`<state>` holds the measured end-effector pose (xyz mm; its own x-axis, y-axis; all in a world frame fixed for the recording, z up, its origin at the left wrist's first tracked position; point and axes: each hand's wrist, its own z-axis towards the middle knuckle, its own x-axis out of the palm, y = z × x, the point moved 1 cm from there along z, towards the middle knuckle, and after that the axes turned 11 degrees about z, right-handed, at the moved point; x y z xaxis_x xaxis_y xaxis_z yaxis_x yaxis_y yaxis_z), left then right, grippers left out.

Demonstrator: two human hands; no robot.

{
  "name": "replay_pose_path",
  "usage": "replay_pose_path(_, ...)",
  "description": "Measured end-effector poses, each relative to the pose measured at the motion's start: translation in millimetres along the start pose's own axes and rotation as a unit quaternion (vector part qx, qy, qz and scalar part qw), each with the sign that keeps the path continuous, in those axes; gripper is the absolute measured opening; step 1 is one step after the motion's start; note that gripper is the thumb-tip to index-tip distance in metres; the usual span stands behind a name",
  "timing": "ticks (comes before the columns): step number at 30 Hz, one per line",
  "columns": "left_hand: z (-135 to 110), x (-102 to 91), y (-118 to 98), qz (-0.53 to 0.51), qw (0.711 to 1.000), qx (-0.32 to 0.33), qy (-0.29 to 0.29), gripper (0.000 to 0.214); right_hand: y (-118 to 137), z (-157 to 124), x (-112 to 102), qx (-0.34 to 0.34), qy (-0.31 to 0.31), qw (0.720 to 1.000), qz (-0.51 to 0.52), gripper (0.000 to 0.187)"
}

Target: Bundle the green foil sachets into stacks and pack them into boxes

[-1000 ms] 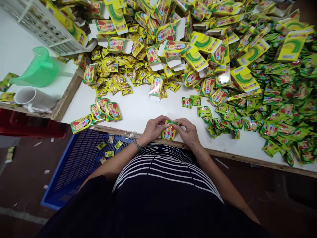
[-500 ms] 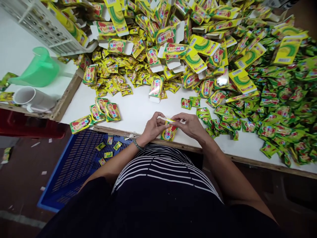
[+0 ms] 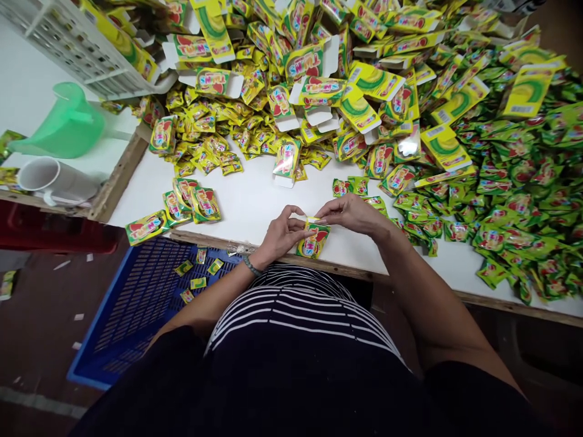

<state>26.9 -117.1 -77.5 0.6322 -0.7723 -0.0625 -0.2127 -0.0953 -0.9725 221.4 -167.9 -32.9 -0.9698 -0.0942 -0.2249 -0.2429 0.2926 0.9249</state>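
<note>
Both my hands meet at the front edge of the white table (image 3: 255,203). My left hand (image 3: 280,233) is closed around the side of a small yellow-green candy box (image 3: 313,240) with red print. My right hand (image 3: 348,213) pinches the box's top flap from the right, fingers pressed together. The box stands tilted between them, its lower end near the table's wooden edge. A few filled boxes (image 3: 191,203) lie to the left. Green sachets (image 3: 492,206) are heaped to the right.
A big pile of open yellow cartons (image 3: 319,79) and yellow sachets (image 3: 209,136) covers the back of the table. A blue crate (image 3: 141,303) sits on the floor at left. A green jug (image 3: 68,124), a white cup (image 3: 50,179) and a white basket (image 3: 77,45) stand far left.
My right hand has lifted from the box's side to its top flap, and its forearm has swung in. The left hand keeps its hold; the box has barely moved.
</note>
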Motion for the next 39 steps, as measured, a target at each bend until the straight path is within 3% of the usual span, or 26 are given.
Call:
replay_pose_path(5,-3,-0.5,2,0.033,0.999,0.02,-0.003,0.05,8,-5,-2,-0.055,0.034,0.997,-0.046,0.019)
replay_pose_path(8,-6,-0.4,3,0.09,0.995,0.051,-0.01,0.049,1,-14,-1,-0.017,0.047,0.999,0.02,0.029)
replay_pose_path(11,-9,0.7,3,0.162,0.984,0.075,-0.02,0.044,-15,-27,8,-0.003,-0.019,0.997,0.069,0.036)
replay_pose_path(15,-11,0.6,3,0.216,0.972,0.089,-0.029,0.037,-33,-41,32,-0.108,-0.165,0.98,-0.016,0.025)
replay_pose_path(17,-11,-0.2,1,0.229,0.968,0.098,-0.032,0.034,-38,-44,41,-0.153,-0.204,0.965,-0.065,0.023)
replay_pose_path(21,-11,2.4,-1,0.257,0.959,0.116,-0.039,0.029,-42,-41,48,-0.192,-0.225,0.95,-0.102,0.021)
replay_pose_path(24,-8,4.3,-3,0.258,0.959,0.108,-0.038,0.03,-40,-34,45,-0.186,-0.202,0.958,-0.079,0.019)
replay_pose_path(26,-6,-4.1,-8,0.255,0.961,0.094,-0.044,0.03,-38,-27,39,-0.178,-0.181,0.964,-0.074,0.019)
replay_pose_path(28,-7,-26.9,-19,0.279,0.953,0.073,-0.088,0.029,-36,-16,26,-0.162,-0.206,0.96,-0.097,0.021)
replay_pose_path(30,-12,-63.0,-34,0.344,0.922,0.029,-0.174,0.028,-37,-1,6,-0.124,-0.278,0.943,-0.135,0.027)
replay_pose_path(31,-16,-83.3,-42,0.398,0.893,-0.01,-0.212,0.027,-39,7,-4,-0.094,-0.313,0.931,-0.16,0.029)
replay_pose_path(33,-26,-119.8,-57,0.521,0.803,-0.099,-0.271,0.023,-43,24,-23,-0.023,-0.343,0.914,-0.217,0.03)
replay_pose_path(35,-32,-140.9,-69,0.592,0.735,-0.129,-0.305,0.022,-49,39,-33,0.029,-0.322,0.906,-0.272,0.035)
replay_pose_path(37,-26,-142.4,-74,0.607,0.717,-0.111,-0.323,0.025,-55,48,-35,0.034,-0.289,0.91,-0.294,0.042)
replay_pose_path(39,-6,-128.3,-72,0.583,0.739,-0.089,-0.327,0.031,-60,49,-30,0.019,-0.279,0.913,-0.298,0.047)
